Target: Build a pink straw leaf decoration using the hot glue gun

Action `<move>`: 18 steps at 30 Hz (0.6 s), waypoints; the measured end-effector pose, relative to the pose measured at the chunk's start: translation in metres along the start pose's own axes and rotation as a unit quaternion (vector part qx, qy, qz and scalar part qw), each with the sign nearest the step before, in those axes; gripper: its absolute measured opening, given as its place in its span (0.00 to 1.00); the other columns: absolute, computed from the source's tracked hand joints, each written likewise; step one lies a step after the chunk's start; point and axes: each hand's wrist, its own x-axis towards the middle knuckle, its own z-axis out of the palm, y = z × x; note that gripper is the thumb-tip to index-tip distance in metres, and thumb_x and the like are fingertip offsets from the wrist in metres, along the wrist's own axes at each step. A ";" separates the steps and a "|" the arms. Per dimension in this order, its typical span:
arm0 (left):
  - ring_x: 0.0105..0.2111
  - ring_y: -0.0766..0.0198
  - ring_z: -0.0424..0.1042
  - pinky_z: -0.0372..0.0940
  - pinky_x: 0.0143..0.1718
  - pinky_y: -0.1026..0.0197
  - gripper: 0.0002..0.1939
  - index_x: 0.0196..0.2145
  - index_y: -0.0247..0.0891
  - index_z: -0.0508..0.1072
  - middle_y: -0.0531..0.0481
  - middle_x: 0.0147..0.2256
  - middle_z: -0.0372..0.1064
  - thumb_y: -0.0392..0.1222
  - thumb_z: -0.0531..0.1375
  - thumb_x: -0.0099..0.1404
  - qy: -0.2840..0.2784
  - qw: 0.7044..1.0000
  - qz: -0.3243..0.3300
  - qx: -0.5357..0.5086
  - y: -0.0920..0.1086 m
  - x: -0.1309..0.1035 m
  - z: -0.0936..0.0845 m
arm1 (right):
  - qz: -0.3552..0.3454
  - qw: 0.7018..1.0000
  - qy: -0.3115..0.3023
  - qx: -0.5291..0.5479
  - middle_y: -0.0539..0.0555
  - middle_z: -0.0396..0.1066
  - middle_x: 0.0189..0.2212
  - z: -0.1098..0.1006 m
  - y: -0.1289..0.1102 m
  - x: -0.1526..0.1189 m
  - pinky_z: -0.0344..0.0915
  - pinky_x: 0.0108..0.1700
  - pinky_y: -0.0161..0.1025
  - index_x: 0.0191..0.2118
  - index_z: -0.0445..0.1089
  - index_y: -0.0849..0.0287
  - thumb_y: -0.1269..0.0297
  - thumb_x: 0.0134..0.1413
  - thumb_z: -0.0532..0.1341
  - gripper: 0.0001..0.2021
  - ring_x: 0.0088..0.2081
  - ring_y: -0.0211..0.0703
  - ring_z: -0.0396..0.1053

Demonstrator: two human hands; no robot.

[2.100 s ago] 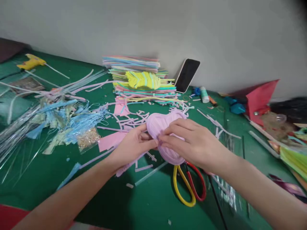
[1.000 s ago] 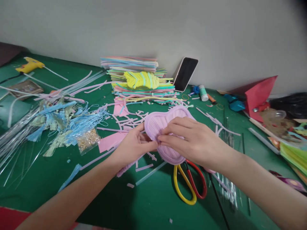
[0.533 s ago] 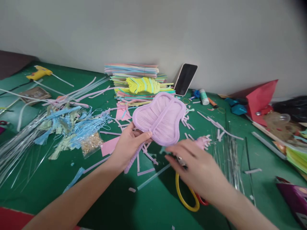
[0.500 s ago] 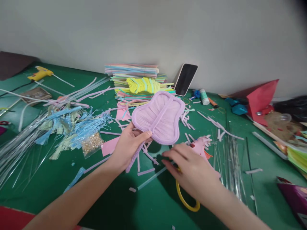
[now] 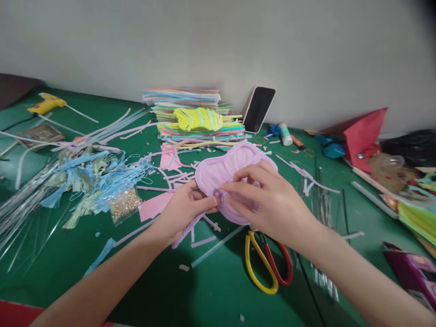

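Observation:
A lilac fan made of fuzzy pipe cleaners (image 5: 213,175), with a lobed rim and a braided handle, is held above the table. My left hand (image 5: 190,206) is closed around it where the handle joins the lobed part, thumb on top. Over the fan's face reaches my right hand (image 5: 269,200), its thumb and index finger drawn together at the base near my left thumb. Anything small between those fingertips is too hidden to name. Below my right hand lie scissors (image 5: 269,263) with one yellow and one red handle, their blades mostly covered.
Pipe-cleaner bundles (image 5: 197,120) lie by the wall near a leaning phone (image 5: 259,109). Blue tassels (image 5: 119,181), a bag of gold beads (image 5: 125,205) and a yellow glue gun (image 5: 47,104) are on the left. A glue stick (image 5: 285,135) and red paper (image 5: 363,141) sit to the right.
My right hand has moved up and left from above the scissors onto the fan's base. The fan has tilted and shifted slightly lower, and the scissors' red handle now shows.

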 end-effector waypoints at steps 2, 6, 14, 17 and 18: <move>0.33 0.62 0.78 0.72 0.39 0.61 0.21 0.41 0.35 0.73 0.49 0.33 0.79 0.31 0.71 0.49 -0.012 1.000 -0.012 0.008 -0.002 -0.001 0.000 | -0.044 0.997 -0.056 0.010 0.56 0.72 0.36 -0.003 0.008 0.005 0.65 0.40 0.42 0.40 0.77 0.56 0.69 0.59 0.60 0.08 0.38 0.45 0.64; 0.33 0.62 0.78 0.72 0.39 0.62 0.19 0.41 0.36 0.74 0.50 0.33 0.78 0.32 0.70 0.51 -0.033 0.999 -0.021 0.017 -0.005 -0.001 0.000 | -0.095 0.988 -0.120 0.026 0.56 0.72 0.35 -0.006 0.014 0.011 0.65 0.39 0.44 0.37 0.78 0.58 0.67 0.60 0.59 0.09 0.38 0.46 0.63; 0.31 0.64 0.77 0.72 0.40 0.62 0.16 0.37 0.37 0.75 0.53 0.29 0.77 0.32 0.71 0.49 -0.032 0.998 -0.034 0.042 -0.002 -0.001 0.001 | -0.200 0.963 -0.176 -0.042 0.56 0.72 0.33 -0.011 0.017 0.022 0.64 0.40 0.45 0.35 0.75 0.59 0.71 0.62 0.54 0.11 0.39 0.46 0.63; 0.30 0.65 0.76 0.72 0.37 0.64 0.16 0.35 0.37 0.75 0.54 0.27 0.76 0.31 0.71 0.47 -0.026 0.997 -0.037 0.056 -0.001 -0.001 0.002 | -0.226 0.955 -0.184 -0.065 0.55 0.72 0.33 -0.013 0.016 0.024 0.63 0.38 0.43 0.31 0.73 0.59 0.73 0.62 0.54 0.13 0.40 0.45 0.63; 0.30 0.65 0.76 0.72 0.36 0.65 0.16 0.35 0.37 0.75 0.54 0.27 0.76 0.31 0.71 0.47 -0.025 0.997 -0.038 0.057 0.000 -0.001 0.003 | -0.234 0.952 -0.186 -0.066 0.55 0.72 0.33 -0.013 0.015 0.024 0.63 0.38 0.43 0.30 0.73 0.59 0.73 0.62 0.54 0.12 0.40 0.46 0.63</move>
